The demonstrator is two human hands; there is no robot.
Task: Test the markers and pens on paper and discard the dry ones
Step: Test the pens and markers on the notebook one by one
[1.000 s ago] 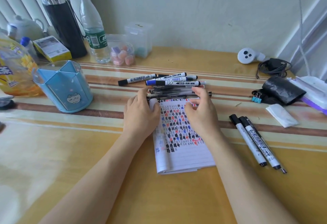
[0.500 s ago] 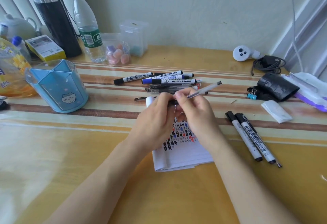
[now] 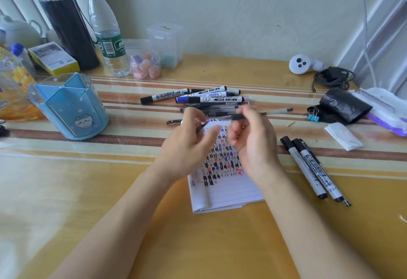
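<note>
Apart now, left hand point(image 3: 191, 134) pinches cap point(image 3: 203, 124), right hand point(image 3: 252, 134) grips pen point(image 3: 275, 111)

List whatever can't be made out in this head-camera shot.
- Pen in the right hand: motion-blurred in head view; capped or not, unclear.
- Left hand: blur hides whether it pinches anything.
- Paper: top covered by both hands.
- Orange bottle: cut by left edge.

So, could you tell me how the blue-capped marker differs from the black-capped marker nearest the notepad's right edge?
The blue-capped marker lies crosswise in the pile beyond the notepad; the black-capped marker lies lengthwise, cap at the far end, right of it. Caps differ: blue versus black. Both are capped, white-barrelled.
</note>
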